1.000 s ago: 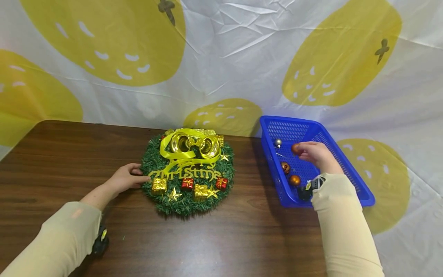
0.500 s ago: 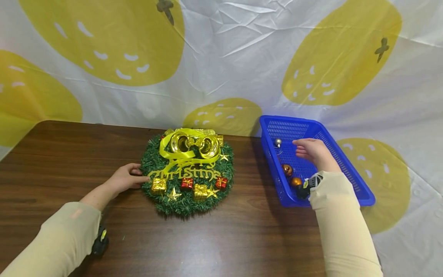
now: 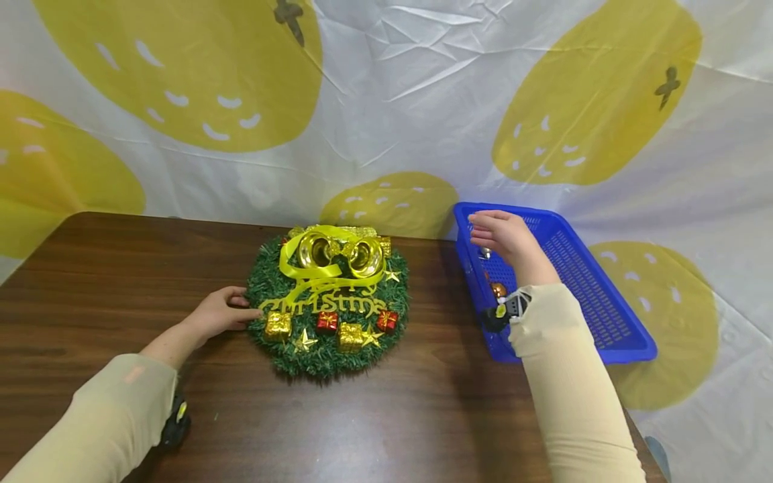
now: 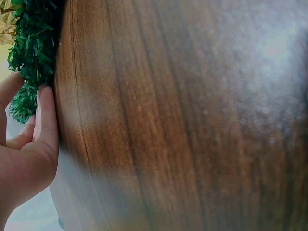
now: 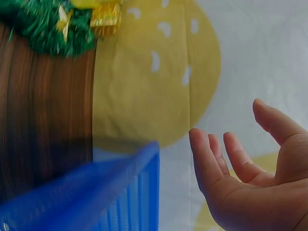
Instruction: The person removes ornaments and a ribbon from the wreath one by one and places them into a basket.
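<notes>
A green Christmas wreath point(image 3: 329, 365) lies on the table, decked with gold bells point(image 3: 317, 249), yellow ribbon, gold lettering, small gift boxes and stars. My left hand point(image 3: 219, 311) pinches its left edge, thumb on the near side and fingers at the rim; the left wrist view shows the fingertips against the green tinsel point(image 4: 31, 53). Over the left rim of the blue basket point(image 3: 588, 295), my right hand point(image 3: 507, 238) is raised with nothing in it. Its fingers and thumb stand apart in the right wrist view. Beneath it, a copper ball point(image 3: 498, 290) and a silver ball point(image 3: 485, 253) show partly.
The brown wooden table point(image 3: 374, 429) carries the wreath in the middle and the basket at the right. Behind them hangs a white curtain point(image 3: 417, 100) printed with large yellow fruit. My right forearm hides part of the basket's inside.
One second ago my right hand held a copper ball over the basket; it let the ball go there. It has since moved left toward the basket's rim. The left hand stayed put.
</notes>
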`<state>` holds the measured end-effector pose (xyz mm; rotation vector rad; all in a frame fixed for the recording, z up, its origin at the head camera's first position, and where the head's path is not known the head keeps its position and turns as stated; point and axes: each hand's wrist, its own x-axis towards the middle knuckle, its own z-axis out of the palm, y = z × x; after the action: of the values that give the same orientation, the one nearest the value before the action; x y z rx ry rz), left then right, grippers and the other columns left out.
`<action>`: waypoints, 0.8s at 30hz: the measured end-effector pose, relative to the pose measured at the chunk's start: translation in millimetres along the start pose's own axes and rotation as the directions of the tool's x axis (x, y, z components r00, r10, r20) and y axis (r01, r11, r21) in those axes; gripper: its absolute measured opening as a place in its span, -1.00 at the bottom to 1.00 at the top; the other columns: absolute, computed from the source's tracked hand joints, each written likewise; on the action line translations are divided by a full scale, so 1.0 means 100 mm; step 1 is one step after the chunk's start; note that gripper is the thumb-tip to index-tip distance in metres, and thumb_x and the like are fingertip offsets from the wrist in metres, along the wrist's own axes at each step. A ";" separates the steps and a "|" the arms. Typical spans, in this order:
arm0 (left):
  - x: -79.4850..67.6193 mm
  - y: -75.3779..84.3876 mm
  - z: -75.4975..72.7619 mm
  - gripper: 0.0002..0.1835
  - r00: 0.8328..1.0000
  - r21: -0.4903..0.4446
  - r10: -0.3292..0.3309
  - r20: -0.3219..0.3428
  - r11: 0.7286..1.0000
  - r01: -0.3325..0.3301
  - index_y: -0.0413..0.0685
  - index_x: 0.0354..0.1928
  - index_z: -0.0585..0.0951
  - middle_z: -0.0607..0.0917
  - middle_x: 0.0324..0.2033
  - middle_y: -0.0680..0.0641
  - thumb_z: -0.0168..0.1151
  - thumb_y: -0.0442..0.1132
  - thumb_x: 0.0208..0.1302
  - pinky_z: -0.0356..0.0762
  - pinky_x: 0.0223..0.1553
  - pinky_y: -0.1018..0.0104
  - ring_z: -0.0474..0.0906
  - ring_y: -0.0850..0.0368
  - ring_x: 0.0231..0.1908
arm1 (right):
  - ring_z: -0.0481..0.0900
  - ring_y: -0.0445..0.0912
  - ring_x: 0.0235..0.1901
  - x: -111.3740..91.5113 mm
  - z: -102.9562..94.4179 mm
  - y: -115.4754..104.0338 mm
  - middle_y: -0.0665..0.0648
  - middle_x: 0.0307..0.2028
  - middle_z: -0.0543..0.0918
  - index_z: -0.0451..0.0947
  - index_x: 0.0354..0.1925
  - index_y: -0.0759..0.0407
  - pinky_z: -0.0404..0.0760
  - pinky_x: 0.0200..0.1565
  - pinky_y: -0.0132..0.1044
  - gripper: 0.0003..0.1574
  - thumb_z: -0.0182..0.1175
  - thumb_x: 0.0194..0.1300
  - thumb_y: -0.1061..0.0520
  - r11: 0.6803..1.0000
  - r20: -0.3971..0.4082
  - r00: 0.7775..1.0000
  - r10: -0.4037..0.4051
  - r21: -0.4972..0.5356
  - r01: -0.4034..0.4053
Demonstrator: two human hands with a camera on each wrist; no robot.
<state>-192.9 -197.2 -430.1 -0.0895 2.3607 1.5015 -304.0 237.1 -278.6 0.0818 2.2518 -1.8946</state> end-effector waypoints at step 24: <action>0.04 -0.04 -0.01 -0.13 1.000 -0.016 -0.001 -0.016 1.000 0.001 -0.46 0.39 -0.04 0.25 0.18 -0.47 0.20 -0.15 0.28 0.62 0.00 0.11 0.42 -0.29 0.10 | 0.55 -0.24 -0.41 0.33 0.93 0.39 0.37 0.17 0.39 0.19 0.27 0.49 0.56 0.14 -0.18 -0.39 0.03 0.34 0.24 0.994 0.098 0.991 0.090 -0.076 -0.083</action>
<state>-196.0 -199.4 -434.8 -0.1072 2.3615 1.5246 -319.0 149.9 -337.7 0.0703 2.2092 -1.7326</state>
